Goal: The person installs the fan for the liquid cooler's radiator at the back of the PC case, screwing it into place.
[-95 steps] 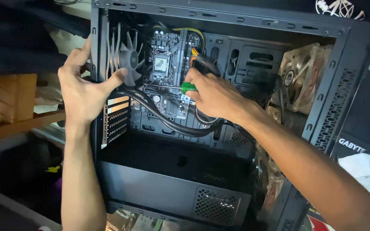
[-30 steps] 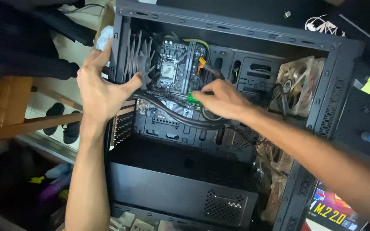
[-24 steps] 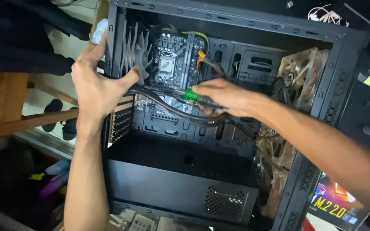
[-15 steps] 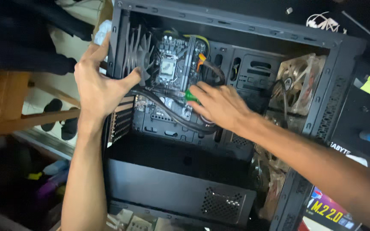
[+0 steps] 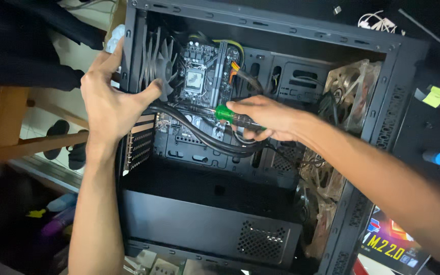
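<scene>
An open black computer case (image 5: pixel 260 20) lies in front of me with a motherboard (image 5: pixel 199 97) mounted inside. My left hand (image 5: pixel 110 104) grips the case's rear edge beside the dark rear fan (image 5: pixel 159 63), thumb reaching inside. My right hand (image 5: pixel 268 119) is closed round a screwdriver with a green handle (image 5: pixel 226 114), its tip pointing left toward the motherboard, just above a bundle of black cables (image 5: pixel 204 137). The screwdriver's tip is hidden among the cables.
Clear fans (image 5: pixel 355 91) sit at the case's front end. A black shroud (image 5: pixel 204 224) covers the lower bay. A colourful box (image 5: pixel 390 244) lies at lower right, a wooden bench (image 5: pixel 6 132) at left, and a dark box with a blue knob (image 5: pixel 436 158) at right.
My right hand has turned so more of the green screwdriver handle shows, pointing left across the motherboard. My left hand stays on the case's rear edge. The view shifted slightly.
</scene>
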